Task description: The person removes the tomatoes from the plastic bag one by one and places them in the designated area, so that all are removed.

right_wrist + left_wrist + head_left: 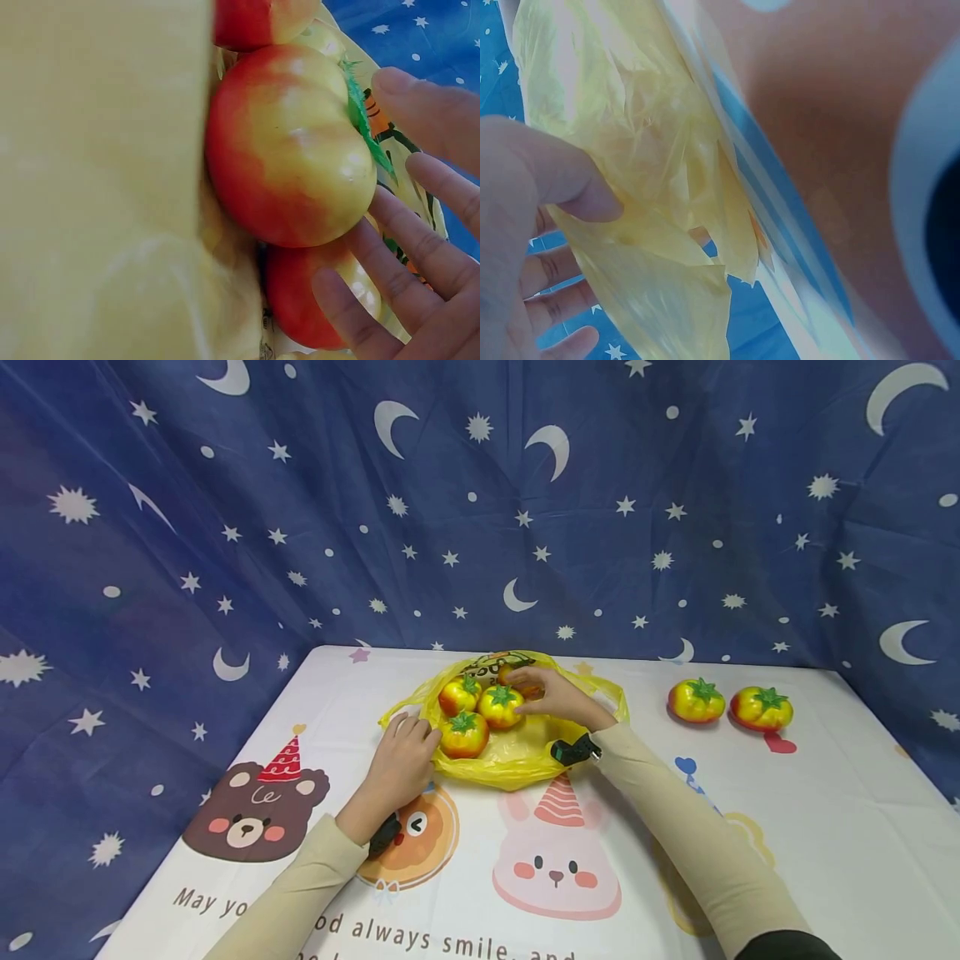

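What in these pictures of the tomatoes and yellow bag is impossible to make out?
- Head view: rear tomato, mostly hidden behind the right hand.
- Head view: table lettering, partly covered by the left sleeve.
- Right wrist view: top tomato, cut off by the upper edge.

left hand (pixel 399 758): fingers (pixel 559 266) bent, thumb (pixel 585 193) pinching | right hand (pixel 558 696): fingers spread, slightly bent | forearms (pixel 678 806) angled inward
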A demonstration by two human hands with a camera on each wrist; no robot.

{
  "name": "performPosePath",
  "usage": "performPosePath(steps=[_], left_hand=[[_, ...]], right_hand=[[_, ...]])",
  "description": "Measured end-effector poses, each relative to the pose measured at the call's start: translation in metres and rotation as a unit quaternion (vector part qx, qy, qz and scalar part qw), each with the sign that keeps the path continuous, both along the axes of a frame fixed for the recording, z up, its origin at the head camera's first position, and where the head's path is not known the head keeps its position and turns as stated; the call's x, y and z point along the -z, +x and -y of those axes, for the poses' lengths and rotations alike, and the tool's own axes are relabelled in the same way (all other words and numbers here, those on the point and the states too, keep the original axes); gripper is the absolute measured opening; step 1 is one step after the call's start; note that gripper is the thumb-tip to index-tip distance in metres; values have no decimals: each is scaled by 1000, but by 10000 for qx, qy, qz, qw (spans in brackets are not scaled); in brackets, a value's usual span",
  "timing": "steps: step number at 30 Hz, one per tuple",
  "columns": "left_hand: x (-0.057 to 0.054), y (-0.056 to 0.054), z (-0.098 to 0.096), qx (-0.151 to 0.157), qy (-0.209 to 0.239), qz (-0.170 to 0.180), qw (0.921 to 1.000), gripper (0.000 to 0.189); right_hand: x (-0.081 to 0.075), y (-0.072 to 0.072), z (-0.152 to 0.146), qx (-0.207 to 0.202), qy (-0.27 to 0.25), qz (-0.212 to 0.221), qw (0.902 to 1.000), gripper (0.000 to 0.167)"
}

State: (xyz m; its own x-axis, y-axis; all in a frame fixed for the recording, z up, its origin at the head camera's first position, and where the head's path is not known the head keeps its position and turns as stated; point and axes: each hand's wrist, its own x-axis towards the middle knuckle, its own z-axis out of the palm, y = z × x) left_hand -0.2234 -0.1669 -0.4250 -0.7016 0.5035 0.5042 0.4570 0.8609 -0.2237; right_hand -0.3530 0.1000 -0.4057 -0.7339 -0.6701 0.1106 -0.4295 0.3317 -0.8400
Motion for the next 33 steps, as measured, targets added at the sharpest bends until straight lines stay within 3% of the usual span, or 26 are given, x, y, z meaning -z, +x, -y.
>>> performPosePath(steps=[19, 33], left_hand=[[0, 0, -1, -74, -55, 164, 9998, 21], [1, 0, 0, 13, -23, -50, 10000, 21]], right_hand=[[1, 4, 0, 170, 490, -315, 9982, 57], [10, 3, 5, 298, 820, -624, 9942, 55]])
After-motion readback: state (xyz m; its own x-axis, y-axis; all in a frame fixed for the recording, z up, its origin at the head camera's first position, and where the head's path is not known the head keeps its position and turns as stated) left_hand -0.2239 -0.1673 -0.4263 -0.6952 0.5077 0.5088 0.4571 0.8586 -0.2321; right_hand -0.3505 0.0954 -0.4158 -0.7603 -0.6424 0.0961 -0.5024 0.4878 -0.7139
